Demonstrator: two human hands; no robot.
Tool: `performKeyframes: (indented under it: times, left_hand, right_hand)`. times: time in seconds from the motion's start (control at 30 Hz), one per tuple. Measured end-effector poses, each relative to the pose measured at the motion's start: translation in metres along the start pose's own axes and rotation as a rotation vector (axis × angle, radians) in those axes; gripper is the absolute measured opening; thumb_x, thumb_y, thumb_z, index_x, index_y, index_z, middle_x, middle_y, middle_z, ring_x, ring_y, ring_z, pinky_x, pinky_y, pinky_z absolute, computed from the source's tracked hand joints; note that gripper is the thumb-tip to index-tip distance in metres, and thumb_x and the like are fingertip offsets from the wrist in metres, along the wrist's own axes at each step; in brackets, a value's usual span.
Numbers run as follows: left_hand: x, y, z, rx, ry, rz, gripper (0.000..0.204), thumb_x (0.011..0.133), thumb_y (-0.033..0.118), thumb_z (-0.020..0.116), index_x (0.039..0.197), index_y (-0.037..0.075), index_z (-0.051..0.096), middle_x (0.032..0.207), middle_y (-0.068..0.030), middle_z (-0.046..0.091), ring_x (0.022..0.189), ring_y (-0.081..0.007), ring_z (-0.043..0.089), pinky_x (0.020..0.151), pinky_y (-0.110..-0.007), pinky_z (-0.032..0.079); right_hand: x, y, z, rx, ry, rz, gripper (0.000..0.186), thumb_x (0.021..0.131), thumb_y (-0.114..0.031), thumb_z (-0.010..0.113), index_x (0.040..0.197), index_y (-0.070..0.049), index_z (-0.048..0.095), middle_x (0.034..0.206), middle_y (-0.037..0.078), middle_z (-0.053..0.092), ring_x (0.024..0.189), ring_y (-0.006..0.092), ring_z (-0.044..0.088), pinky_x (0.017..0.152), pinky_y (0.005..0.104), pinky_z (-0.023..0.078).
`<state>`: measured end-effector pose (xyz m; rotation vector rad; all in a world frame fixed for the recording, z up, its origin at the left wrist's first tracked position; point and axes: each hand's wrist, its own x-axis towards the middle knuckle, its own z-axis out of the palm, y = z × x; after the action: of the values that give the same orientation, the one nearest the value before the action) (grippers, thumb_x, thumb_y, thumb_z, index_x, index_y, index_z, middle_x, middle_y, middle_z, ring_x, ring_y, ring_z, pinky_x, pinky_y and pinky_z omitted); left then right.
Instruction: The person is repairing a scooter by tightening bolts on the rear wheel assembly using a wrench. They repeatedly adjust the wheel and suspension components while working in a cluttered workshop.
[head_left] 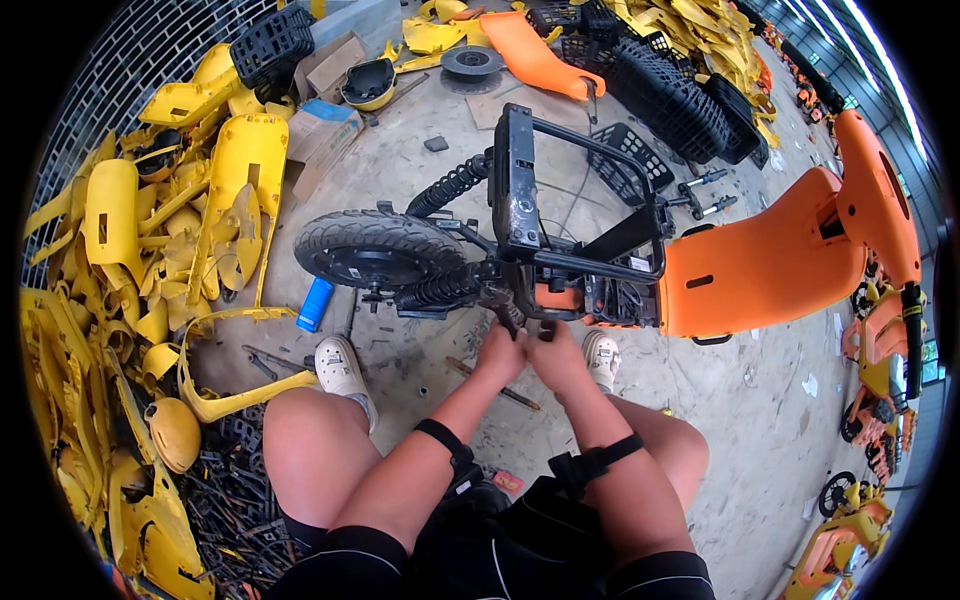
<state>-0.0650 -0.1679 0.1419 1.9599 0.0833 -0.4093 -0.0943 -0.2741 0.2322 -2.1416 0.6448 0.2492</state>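
Note:
A partly stripped electric scooter stands in front of me, its black metal frame [516, 190] bare and its orange footboard [760, 265] reaching to the right. The rear wheel [378, 250] with its black tyre is at the left, below a coil-spring shock absorber [450, 184]. At the near side of the frame, my left hand [500, 356] is closed against a dark part under the frame. Close beside it, my right hand [556, 357] is also closed, with a small dark piece showing at its fingers. What either hand grips is mostly hidden.
Yellow plastic panels [115, 225] are heaped at the left, above a pile of dark metal parts [240, 500]. A blue can [315, 304] lies near the wheel. Black crates [665, 95] and a loose orange panel [540, 58] lie beyond. More scooters [850, 540] line the right.

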Motion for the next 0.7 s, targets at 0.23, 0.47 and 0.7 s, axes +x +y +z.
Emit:
performKeyframes:
  times: [0.23,0.47,0.7]
  left_hand:
    - [-0.001,0.019,0.026,-0.519,-0.224,-0.078,0.036,0.103,0.031,0.055,0.110,-0.002,0.067,0.102,-0.0097,0.072,0.090,-0.0183,0.067,0.081,-0.035,0.053]
    - [-0.016,0.074,0.026,-0.884,-0.358,-0.186,0.038,0.106,0.037,0.050,0.115,0.004,0.067,0.110,-0.0059,0.069,0.101,-0.0144,0.064,0.085,-0.033,0.049]
    - [-0.034,0.119,-0.003,-0.935,-0.511,-0.140,0.051,0.103,0.054,0.051,0.132,0.013,0.062,0.128,-0.0009,0.063,0.118,-0.0129,0.057,0.096,-0.036,0.046]
  right_hand:
    - [0.014,0.036,-0.028,0.252,-0.012,0.291,0.055,0.099,-0.043,0.056,0.129,0.004,0.058,0.122,0.018,0.067,0.112,0.0297,0.062,0.094,0.0403,0.048]
    - [-0.010,0.012,-0.055,0.694,0.020,0.291,0.045,0.102,-0.039,0.057,0.128,-0.002,0.056,0.107,0.009,0.065,0.096,0.0172,0.060,0.083,0.0371,0.046]
    - [-0.049,-0.030,-0.077,0.900,0.268,0.054,0.041,0.102,-0.023,0.059,0.134,0.000,0.047,0.125,0.012,0.060,0.113,0.0194,0.058,0.096,0.0338,0.045]
